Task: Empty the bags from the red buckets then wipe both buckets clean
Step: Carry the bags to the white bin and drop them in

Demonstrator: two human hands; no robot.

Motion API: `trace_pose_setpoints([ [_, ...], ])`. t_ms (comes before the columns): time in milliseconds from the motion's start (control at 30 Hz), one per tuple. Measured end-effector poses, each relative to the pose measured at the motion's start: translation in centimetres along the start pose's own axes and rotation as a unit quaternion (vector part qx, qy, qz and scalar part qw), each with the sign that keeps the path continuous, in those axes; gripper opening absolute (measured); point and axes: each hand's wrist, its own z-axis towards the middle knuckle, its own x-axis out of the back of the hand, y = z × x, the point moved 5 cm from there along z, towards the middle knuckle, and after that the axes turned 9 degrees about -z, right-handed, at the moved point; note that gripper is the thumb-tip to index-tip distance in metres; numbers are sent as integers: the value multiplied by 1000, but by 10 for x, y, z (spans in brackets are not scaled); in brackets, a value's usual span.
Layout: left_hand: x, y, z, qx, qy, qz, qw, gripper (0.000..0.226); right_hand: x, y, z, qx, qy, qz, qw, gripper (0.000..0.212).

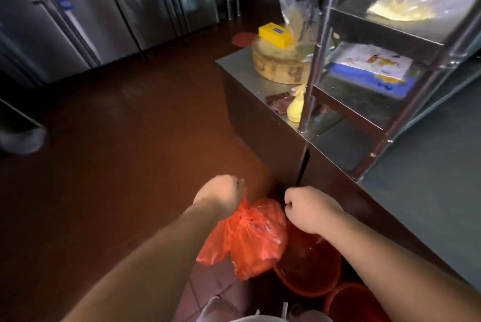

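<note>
Kitchen floor [117, 139], brown tile, beside steel counter [260, 82]. Left hand [221, 192] grips red bag [247, 238], hanging beside two red buckets [309, 267] at counter's foot; right hand [309, 207] fisted above near bucket, contents not discernible

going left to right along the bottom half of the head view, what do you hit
left hand → red bag → right hand → near bucket → second bucket
</note>
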Motion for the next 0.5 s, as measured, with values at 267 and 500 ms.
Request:
trace_pose_setpoints([
  [267,81,-124,-28,68,28,4,997,42,46,-149,75,87,13,-84,993,28],
  [500,162,-234,-51,111,81,48,989,37,84,-281,128,160,55,-116,979,39],
])
